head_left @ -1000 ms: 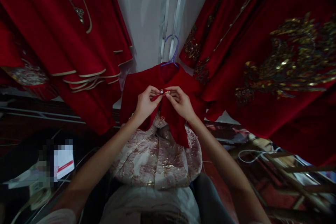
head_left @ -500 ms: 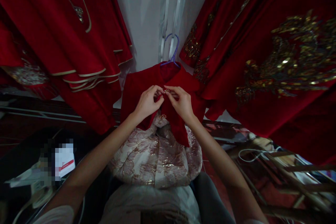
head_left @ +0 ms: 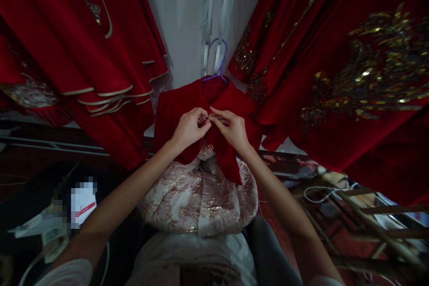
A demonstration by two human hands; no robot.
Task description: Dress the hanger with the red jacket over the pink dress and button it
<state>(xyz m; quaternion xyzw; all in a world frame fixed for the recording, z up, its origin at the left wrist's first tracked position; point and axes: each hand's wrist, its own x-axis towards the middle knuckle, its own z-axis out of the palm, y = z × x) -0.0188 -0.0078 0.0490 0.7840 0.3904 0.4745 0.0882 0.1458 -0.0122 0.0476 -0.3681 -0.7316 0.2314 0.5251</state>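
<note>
In the head view, a short red jacket hangs on a purple hanger in front of me. My left hand and my right hand meet at its front opening, thumbs and forefingers pinched close together. Between the fingertips shows a small beaded fastener; its finer detail is too small to make out. Lower down the front edge sits another beaded ornament. Beneath the jacket, a pale brocade fabric with pink and gold pattern bulges out above my lap.
Red garments with light piping hang on the left. More red garments with gold sequins hang on the right. A white cabinet door stands behind. Lower right is a wooden rack; a partly blurred white box lies lower left.
The view has shifted slightly. Both hands stay pinched at the same place on the jacket front, with only small finger movements.
</note>
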